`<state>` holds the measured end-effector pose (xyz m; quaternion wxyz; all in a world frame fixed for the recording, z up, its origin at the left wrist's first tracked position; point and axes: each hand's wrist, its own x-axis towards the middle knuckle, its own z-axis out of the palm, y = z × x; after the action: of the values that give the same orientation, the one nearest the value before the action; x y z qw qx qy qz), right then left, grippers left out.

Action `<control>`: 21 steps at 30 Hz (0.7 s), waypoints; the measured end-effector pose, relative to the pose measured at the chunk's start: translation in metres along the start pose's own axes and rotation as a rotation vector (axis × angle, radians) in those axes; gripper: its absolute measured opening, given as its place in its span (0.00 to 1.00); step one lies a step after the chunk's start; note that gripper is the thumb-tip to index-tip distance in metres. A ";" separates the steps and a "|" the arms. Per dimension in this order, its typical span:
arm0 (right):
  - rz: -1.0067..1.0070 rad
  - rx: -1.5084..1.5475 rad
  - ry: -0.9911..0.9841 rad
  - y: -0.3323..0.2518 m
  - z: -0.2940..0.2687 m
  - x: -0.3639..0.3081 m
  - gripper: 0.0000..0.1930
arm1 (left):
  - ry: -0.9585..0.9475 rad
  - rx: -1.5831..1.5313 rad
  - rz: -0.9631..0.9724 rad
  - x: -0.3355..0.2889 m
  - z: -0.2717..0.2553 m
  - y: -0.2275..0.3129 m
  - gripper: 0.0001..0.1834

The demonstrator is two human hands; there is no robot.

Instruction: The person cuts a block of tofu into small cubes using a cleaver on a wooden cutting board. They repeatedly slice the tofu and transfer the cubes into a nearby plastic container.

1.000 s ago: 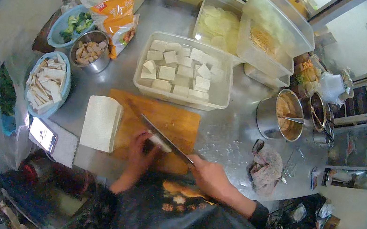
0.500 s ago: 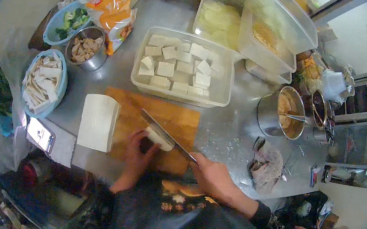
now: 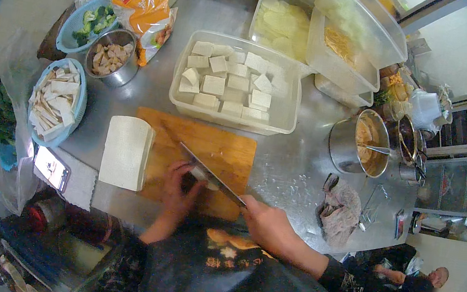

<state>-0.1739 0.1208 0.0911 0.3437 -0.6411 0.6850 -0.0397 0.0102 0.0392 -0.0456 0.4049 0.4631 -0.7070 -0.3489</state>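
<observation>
My right hand (image 3: 265, 222) grips the handle of a long knife (image 3: 209, 173) whose blade lies slanted across a small white tofu piece (image 3: 202, 176) on the wooden cutting board (image 3: 221, 147). My left hand (image 3: 179, 186) presses on that piece from the left, fingers curled against the blade. A large uncut tofu block (image 3: 126, 151) rests on the board's left end. Behind the board stands a clear plastic tub (image 3: 286, 117) holding several tofu cubes.
On the steel counter, at the left: a blue basket of sliced strips (image 3: 57, 103), a metal bowl (image 3: 112, 58), a broccoli basket (image 3: 85, 27), orange bags (image 3: 145, 6), a phone (image 3: 51, 168). Right: a steel pot (image 3: 349, 145), a rag (image 3: 339, 209), stacked tubs (image 3: 345, 48). Another person (image 3: 417, 288) sits at the lower right.
The knife has come down a little through the tofu piece, and my left hand has closed in tighter over it. The view has shifted slightly.
</observation>
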 end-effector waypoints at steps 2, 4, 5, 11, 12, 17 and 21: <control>0.007 0.006 -0.001 0.007 0.011 0.007 0.08 | 0.010 0.023 0.031 0.002 -0.001 0.004 0.21; 0.001 -0.011 -0.010 0.006 0.018 0.012 0.09 | -0.014 0.027 -0.027 0.000 0.001 0.000 0.21; -0.009 -0.032 -0.021 0.003 0.017 0.018 0.10 | -0.024 0.029 -0.057 -0.001 0.001 -0.002 0.21; -0.021 0.000 0.027 0.015 0.030 0.039 0.09 | -0.014 0.091 -0.004 0.000 0.000 0.000 0.21; -0.027 0.040 0.031 0.017 0.028 0.040 0.09 | -0.016 0.062 0.003 0.000 0.001 -0.004 0.21; 0.055 0.241 0.101 0.005 -0.002 0.019 0.12 | 0.096 -0.304 -0.084 0.005 -0.004 0.005 0.19; -0.055 0.445 0.102 -0.006 -0.021 0.006 0.12 | 0.002 -1.318 -0.766 0.038 -0.029 0.031 0.24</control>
<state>-0.1794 0.1067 0.1073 0.4403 -0.5652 0.6580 -0.2317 0.0154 0.0104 0.0027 0.4489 0.3391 -0.1418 -0.8145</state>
